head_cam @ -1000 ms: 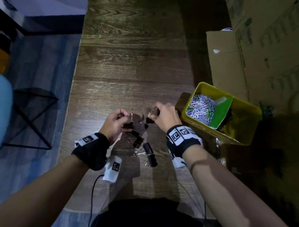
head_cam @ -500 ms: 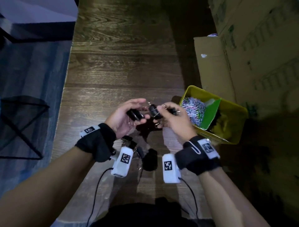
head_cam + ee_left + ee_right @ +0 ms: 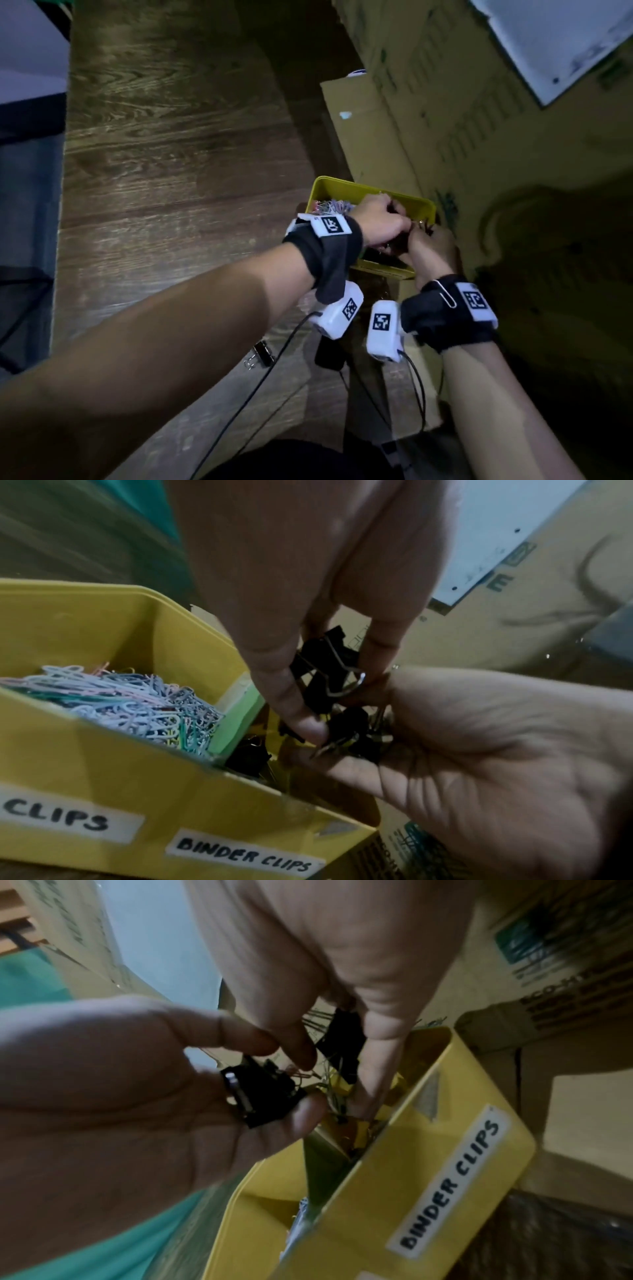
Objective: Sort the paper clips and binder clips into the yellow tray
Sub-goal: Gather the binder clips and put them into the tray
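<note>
Left wrist view: left hand pinches black binder clips over the yellow tray; right hand, fingers curled, grips more binder clips beside it.

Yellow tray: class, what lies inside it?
In the yellow tray, pastel paper clips fill one side of a green divider; black binder clips lie beyond, mostly covered by hands.

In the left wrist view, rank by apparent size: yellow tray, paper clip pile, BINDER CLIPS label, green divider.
1. yellow tray
2. paper clip pile
3. BINDER CLIPS label, though it lies nearest the camera
4. green divider, partly hidden
</note>
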`<state>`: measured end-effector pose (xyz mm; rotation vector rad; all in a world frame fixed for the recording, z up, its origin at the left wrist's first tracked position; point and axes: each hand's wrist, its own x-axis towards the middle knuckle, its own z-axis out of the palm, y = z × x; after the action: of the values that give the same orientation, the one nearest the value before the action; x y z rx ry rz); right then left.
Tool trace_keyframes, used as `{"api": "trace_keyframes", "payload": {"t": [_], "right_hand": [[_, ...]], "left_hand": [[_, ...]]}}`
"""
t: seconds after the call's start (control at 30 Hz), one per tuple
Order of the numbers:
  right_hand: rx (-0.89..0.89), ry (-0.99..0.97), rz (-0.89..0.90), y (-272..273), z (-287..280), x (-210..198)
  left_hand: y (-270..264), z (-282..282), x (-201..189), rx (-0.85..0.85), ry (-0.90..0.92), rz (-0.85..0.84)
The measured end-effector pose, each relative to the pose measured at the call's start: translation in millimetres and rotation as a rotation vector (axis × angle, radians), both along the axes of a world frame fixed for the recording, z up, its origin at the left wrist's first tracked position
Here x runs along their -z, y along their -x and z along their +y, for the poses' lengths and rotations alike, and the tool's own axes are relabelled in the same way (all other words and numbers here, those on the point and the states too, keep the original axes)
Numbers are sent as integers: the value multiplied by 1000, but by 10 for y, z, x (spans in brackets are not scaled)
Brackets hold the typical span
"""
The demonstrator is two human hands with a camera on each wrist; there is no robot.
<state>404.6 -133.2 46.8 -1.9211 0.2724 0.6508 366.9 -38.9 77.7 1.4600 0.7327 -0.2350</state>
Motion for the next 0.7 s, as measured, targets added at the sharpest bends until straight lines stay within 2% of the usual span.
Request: {"api": "trace_keyframes", "payload": {"t": [0.07, 0.23, 0.33, 0.5, 0.6, 0.63, 0.7], "right_hand": [[11, 1, 5, -31, -7, 16], [-31, 14, -14, -157, -51, 218], [-50, 18, -34, -32, -16, -29], [-58, -74, -263, 98, 74, -138], [-252, -125, -493, 311, 154, -161], [-360, -146, -564, 408, 180, -157], [-642, -193, -623, 608, 228, -96]], "left_hand": [[-59, -8, 3, 14, -94, 11], [-61, 12, 8, 46, -130, 15], [-10, 40, 20, 65, -136, -6], [210, 207, 11, 52, -224, -109], [519, 460, 37, 26, -163, -160], [668, 577, 52, 44, -208, -159], [1012, 853, 161, 158, -426, -131]]}}
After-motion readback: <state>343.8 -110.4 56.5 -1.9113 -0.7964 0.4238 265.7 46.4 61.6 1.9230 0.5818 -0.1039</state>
